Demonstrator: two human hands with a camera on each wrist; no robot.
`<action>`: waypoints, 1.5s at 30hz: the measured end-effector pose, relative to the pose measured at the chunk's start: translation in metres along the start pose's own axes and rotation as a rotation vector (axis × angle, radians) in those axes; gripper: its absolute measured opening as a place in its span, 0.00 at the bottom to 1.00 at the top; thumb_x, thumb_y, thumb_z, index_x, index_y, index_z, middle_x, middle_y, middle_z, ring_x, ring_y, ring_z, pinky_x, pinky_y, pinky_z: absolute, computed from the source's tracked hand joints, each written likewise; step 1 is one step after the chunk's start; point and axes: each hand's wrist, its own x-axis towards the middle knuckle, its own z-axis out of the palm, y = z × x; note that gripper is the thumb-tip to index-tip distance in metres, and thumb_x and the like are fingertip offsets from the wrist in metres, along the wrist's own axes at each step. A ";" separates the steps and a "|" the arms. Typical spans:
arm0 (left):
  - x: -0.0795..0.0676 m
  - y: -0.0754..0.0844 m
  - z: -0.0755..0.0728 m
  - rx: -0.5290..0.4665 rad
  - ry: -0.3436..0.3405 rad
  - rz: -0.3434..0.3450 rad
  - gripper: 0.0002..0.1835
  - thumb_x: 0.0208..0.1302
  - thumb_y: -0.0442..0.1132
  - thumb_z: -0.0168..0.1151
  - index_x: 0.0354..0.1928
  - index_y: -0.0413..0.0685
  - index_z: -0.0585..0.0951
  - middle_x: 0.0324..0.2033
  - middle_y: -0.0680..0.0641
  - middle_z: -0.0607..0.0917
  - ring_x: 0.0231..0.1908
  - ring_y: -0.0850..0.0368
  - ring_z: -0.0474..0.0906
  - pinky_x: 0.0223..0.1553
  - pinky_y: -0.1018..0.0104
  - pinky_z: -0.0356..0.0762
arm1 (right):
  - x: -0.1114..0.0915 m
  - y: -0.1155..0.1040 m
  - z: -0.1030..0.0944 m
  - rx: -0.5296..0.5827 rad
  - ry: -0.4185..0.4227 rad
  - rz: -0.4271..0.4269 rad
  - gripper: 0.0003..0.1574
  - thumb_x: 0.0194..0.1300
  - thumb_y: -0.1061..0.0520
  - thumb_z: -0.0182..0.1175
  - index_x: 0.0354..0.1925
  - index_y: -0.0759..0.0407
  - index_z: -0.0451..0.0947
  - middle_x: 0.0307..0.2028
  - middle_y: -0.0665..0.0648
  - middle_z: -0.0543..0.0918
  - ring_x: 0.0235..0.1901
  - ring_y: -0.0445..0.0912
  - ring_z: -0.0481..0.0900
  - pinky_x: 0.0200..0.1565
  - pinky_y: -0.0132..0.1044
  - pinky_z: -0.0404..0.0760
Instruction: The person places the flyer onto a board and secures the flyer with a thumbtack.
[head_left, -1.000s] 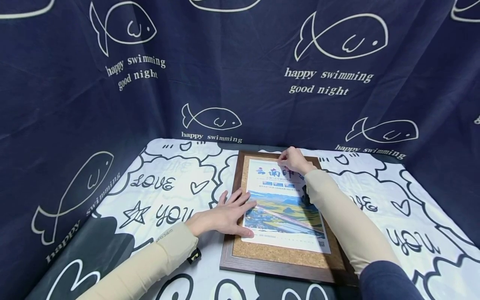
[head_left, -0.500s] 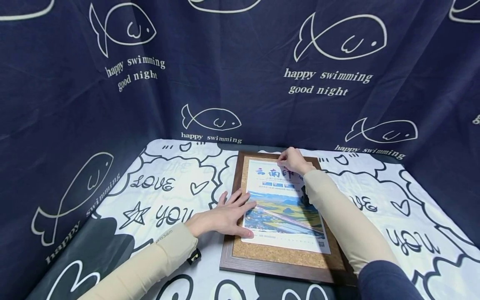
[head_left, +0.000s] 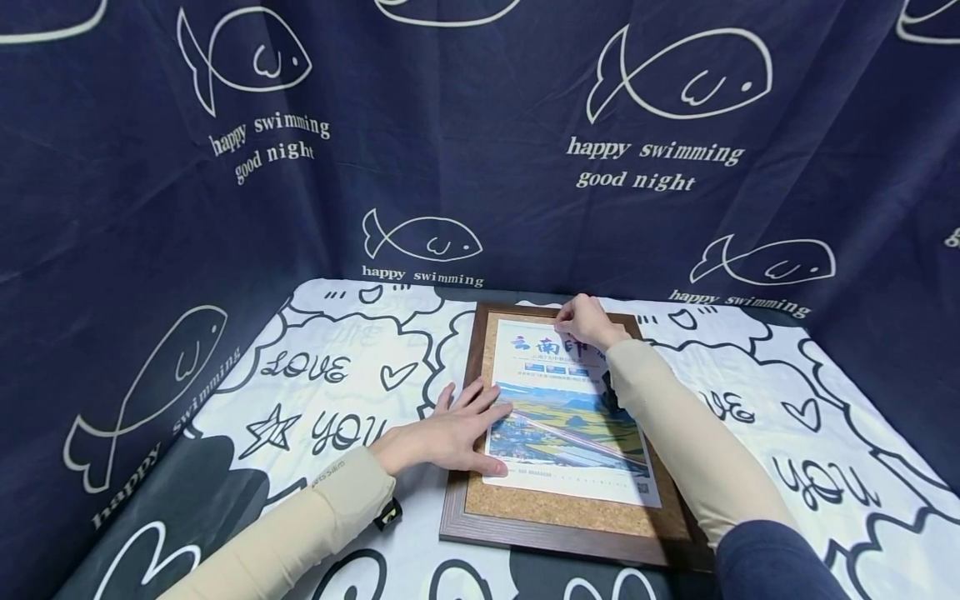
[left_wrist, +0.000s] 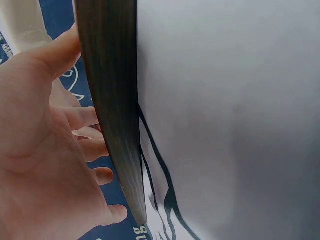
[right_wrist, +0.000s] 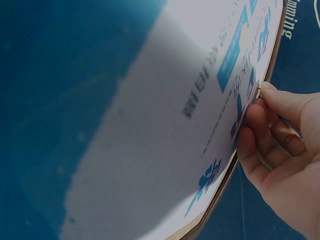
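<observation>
A printed poster (head_left: 558, 454) with a landscape picture and Chinese lettering lies on a cork board (head_left: 543, 507) with a dark brown wooden frame (head_left: 555, 540). My left hand (head_left: 453, 435) rests with spread fingers over the frame's left side, its fingertips on the poster's left edge. At the poster's top edge, my right hand (head_left: 588, 322) has thumb and fingers pinched together. The right wrist view shows a tiny brass-coloured pin (right_wrist: 259, 90) at that hand's thumb tip (right_wrist: 268, 88), against the poster. Most of the pin is hidden. My right forearm covers the poster's upper right part.
The board lies on a white and dark patterned cloth (head_left: 300, 417). Behind and to the left hangs a navy curtain (head_left: 450, 150) with fish drawings, close to the board's far edge.
</observation>
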 end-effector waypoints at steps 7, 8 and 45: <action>-0.001 0.001 -0.001 0.002 0.002 0.002 0.47 0.59 0.68 0.58 0.75 0.57 0.55 0.77 0.46 0.48 0.77 0.45 0.33 0.71 0.34 0.33 | -0.001 -0.002 0.000 -0.001 -0.002 0.002 0.08 0.65 0.62 0.61 0.36 0.64 0.86 0.37 0.62 0.86 0.35 0.51 0.77 0.40 0.40 0.75; -0.001 0.001 -0.001 0.001 0.000 0.001 0.47 0.59 0.68 0.58 0.75 0.57 0.55 0.77 0.46 0.47 0.77 0.46 0.33 0.71 0.34 0.33 | -0.001 -0.002 -0.001 0.000 -0.004 0.004 0.08 0.65 0.62 0.61 0.36 0.64 0.86 0.37 0.62 0.86 0.35 0.51 0.77 0.41 0.40 0.75; 0.001 -0.001 0.001 -0.003 0.003 0.011 0.47 0.59 0.68 0.58 0.75 0.56 0.55 0.77 0.46 0.47 0.77 0.45 0.33 0.70 0.33 0.32 | -0.004 -0.004 -0.002 0.029 -0.013 0.022 0.08 0.65 0.62 0.61 0.39 0.65 0.85 0.40 0.64 0.86 0.37 0.52 0.76 0.44 0.43 0.75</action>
